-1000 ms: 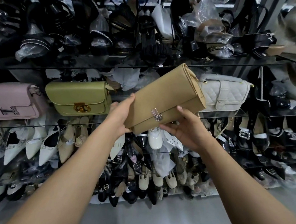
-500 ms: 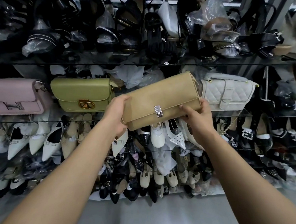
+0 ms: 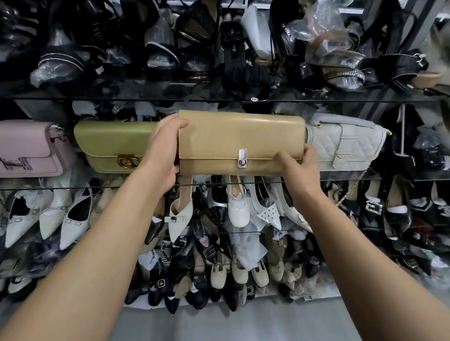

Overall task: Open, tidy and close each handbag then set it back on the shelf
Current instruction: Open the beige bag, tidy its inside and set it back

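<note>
Pink bag sits far left of the fingers. Green bag is next, its right end hidden behind the left hand. Left hand grips the left end of the tan bag, fingers curled round the top corner. Tan bag is level, flap down, silver clasp midway between both hands. It's probably on the glass shelf, but base contact is unclear. Right hand holds the right end, thumb on the front, fingers wrapped round the edge. White quilted bag is just right of those fingers. Shoes are below both hands.
</note>
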